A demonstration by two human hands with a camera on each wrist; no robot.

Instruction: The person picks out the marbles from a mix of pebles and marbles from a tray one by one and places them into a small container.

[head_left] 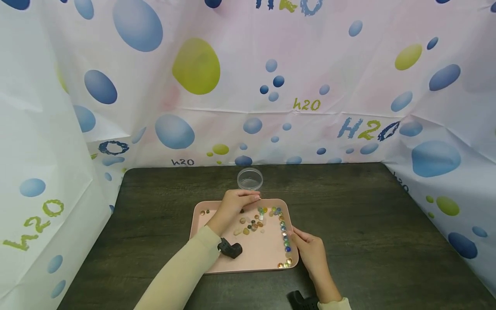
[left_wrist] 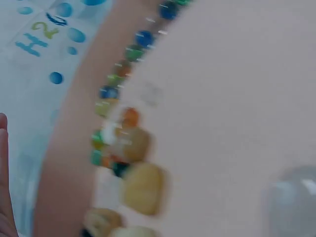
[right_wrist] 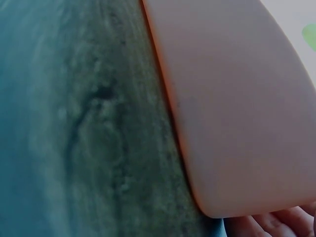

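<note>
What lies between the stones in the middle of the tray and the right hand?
In the head view, a bare stretch of pink tray, then a row of marbles, lies between the stones and the right hand.

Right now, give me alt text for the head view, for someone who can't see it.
A person's left hand is at the far edge of a pink tray, the right hand at its right edge. Marbles line the tray's right side; stones lie near its middle. Beyond, a clear dish sits on a dark table.
</note>
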